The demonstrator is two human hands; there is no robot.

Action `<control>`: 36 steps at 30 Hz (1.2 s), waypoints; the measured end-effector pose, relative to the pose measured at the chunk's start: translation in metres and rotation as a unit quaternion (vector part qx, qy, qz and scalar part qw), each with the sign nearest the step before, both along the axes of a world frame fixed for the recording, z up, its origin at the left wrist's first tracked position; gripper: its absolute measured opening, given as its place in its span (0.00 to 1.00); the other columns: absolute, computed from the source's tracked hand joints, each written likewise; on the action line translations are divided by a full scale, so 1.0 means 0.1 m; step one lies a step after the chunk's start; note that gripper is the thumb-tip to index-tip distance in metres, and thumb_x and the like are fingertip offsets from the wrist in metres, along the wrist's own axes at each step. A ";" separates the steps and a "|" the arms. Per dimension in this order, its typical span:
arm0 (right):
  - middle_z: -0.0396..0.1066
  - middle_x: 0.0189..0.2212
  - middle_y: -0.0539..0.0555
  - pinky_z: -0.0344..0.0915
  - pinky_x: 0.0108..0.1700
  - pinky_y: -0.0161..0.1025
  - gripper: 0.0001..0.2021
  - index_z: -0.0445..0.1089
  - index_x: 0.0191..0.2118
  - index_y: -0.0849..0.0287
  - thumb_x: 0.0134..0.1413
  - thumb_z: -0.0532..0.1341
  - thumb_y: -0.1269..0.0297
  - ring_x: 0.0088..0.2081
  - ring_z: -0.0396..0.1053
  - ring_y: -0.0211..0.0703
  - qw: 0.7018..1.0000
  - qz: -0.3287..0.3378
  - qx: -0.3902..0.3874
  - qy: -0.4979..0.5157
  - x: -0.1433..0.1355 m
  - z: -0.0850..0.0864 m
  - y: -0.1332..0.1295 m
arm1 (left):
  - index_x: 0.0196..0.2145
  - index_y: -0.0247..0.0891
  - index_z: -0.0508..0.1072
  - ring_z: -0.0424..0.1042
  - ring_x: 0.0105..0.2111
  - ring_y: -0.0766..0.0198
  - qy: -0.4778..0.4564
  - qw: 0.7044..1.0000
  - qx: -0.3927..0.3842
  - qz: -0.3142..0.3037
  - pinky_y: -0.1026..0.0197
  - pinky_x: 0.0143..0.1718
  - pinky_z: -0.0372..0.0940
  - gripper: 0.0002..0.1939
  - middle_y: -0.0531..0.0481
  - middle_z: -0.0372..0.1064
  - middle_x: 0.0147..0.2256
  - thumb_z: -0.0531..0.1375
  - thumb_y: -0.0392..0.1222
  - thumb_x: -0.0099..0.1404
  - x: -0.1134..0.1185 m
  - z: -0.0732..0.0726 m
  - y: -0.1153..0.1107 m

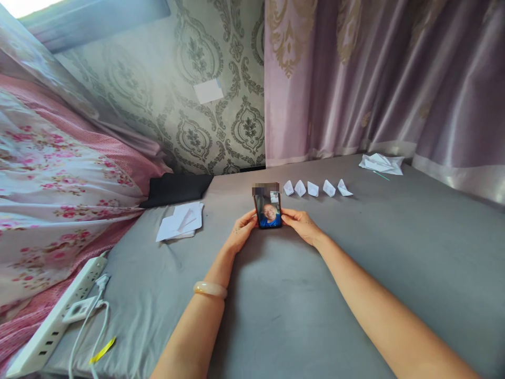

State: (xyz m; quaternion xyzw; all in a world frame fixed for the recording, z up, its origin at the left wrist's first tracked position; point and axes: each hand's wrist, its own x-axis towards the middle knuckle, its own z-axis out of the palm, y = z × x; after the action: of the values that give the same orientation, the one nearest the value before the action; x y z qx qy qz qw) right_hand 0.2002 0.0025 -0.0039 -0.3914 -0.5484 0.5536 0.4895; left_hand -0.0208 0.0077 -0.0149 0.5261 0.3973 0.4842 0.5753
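A smartphone point(269, 217) is held upright between my two hands above the grey sheet, its lit screen showing a person in a blue top and a small inset picture. My left hand point(242, 230) grips its left edge; a pale bangle point(210, 289) circles that forearm. On the opposite edge, my right hand point(302, 223) pinches the phone with thumb and fingers. Just beyond and to the right stands a row of several small folded white paper pieces point(313, 189). White paper sheets point(180, 221) lie in a stack to the left of my hands.
More white papers point(381, 163) lie at the far right beside a thin green stick point(381, 175). A black folded item point(177, 189) rests at the back left. At the near left are a white power strip point(59, 316) with cables and a yellow strip point(103, 350). Curtains point(355, 84) hang behind.
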 end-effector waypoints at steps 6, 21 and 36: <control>0.75 0.49 0.50 0.56 0.64 0.54 0.23 0.76 0.49 0.52 0.45 0.68 0.52 0.54 0.71 0.52 1.000 0.004 -0.013 0.017 0.00 -0.07 0.04 | 0.56 0.39 0.72 0.73 0.44 0.55 0.001 1.000 -0.005 -0.009 0.50 0.55 0.62 0.31 0.45 0.76 0.47 0.66 0.55 0.58 0.00 0.01 -0.01; 0.76 0.49 0.51 0.59 0.62 0.54 0.23 0.76 0.48 0.52 0.45 0.69 0.50 0.50 0.73 0.52 0.999 0.004 -0.022 0.031 -0.02 -0.04 0.02 | 0.57 0.39 0.70 0.75 0.41 0.57 -0.002 1.000 0.008 -0.028 0.51 0.53 0.64 0.31 0.47 0.78 0.43 0.65 0.54 0.60 0.00 0.01 0.00; 0.76 0.49 0.51 0.58 0.62 0.56 0.25 0.75 0.50 0.52 0.46 0.68 0.48 0.52 0.72 0.54 1.000 0.007 -0.012 0.024 -0.01 -0.08 0.04 | 0.56 0.39 0.71 0.73 0.45 0.55 0.003 1.000 0.009 -0.013 0.52 0.53 0.64 0.30 0.45 0.76 0.46 0.65 0.54 0.60 -0.01 -0.02 0.01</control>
State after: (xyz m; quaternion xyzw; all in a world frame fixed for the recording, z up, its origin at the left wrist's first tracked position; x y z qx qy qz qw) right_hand 0.1988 0.0064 -0.0118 -0.3795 -0.5325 0.5732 0.4938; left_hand -0.0218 0.0089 -0.0174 0.5375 0.3877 0.4787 0.5759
